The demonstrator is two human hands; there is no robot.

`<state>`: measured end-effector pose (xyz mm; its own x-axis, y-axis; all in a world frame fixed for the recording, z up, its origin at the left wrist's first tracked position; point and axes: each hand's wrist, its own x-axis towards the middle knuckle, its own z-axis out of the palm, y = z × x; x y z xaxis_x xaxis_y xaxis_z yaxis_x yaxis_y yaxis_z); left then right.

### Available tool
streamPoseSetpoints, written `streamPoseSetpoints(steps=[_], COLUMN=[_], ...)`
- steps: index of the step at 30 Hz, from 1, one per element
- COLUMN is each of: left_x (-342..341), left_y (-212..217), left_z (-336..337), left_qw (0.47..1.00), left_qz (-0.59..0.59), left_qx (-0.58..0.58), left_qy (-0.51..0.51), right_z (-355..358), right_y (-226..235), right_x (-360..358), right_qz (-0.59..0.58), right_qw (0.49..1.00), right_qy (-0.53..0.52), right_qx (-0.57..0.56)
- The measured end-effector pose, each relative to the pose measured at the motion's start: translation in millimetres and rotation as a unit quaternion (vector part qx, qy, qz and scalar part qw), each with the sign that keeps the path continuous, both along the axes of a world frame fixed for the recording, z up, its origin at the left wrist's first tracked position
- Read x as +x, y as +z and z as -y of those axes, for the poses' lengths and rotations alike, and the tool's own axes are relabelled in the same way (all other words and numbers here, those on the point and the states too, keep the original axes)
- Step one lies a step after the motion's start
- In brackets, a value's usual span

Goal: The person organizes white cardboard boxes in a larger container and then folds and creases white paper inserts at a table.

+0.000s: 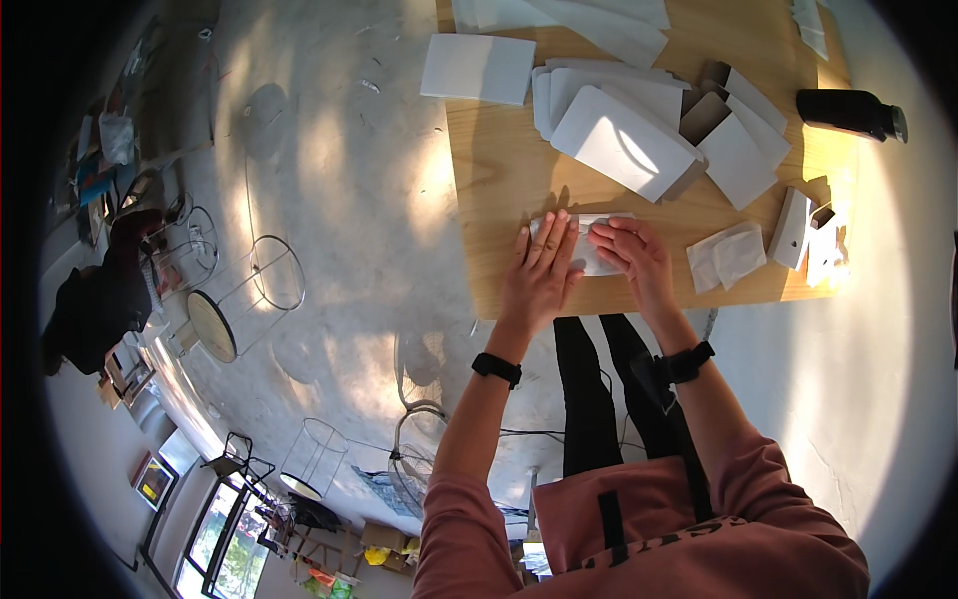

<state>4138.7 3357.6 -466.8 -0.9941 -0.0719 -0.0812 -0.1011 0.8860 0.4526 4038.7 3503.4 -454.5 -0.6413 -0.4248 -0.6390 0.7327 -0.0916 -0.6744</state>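
A light wooden rectangular tabletop [499, 170] fills the upper middle and upper right of the frame. Across its upper part lies a fanned stack of flat white card panels with rounded corners [619, 135], and left of that stack a single white square sheet [477, 68] hangs over the table's edge. A black cylindrical bottle [848, 110] lies on its side at the upper right. Right of centre sits a crumpled clear plastic bag [726, 256].

At the table's near edge, in the middle of the frame, both hands press on a small white folded card piece [589, 245]. The left hand [541, 275] lies flat on its left part, fingers spread and straight, gripping nothing. The right hand [631, 255] rests on its right part, fingers curled down against the card.
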Motion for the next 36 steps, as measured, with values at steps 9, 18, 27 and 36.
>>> streamPoseSetpoints(steps=[9, 18, 27, 36], left_x=[13.7, -12.7, -26.7, -22.5], left_y=[33.2, 35.0, 39.8, 33.4], left_z=[2.3, -10.8, -21.8, -51.1], left_qw=[0.783, 0.782, 0.826, 0.860], left_qz=[0.021, 0.119, 0.197, -0.006], left_qx=[0.369, 0.311, 0.187, 0.217], left_qy=[0.500, 0.527, 0.494, 0.462], right_z=[0.6, 1.0, -1.7, -1.4], right_y=[31.7, -5.2, -11.1, -5.3], right_x=[-2.9, 10.4, 9.1, 8.0], right_qz=[-0.065, -0.060, -0.047, -0.018], right_qw=[0.993, 0.992, 0.993, 0.995], right_qy=[0.101, 0.115, 0.106, 0.093], right_qx=[0.003, 0.002, 0.001, 0.013])
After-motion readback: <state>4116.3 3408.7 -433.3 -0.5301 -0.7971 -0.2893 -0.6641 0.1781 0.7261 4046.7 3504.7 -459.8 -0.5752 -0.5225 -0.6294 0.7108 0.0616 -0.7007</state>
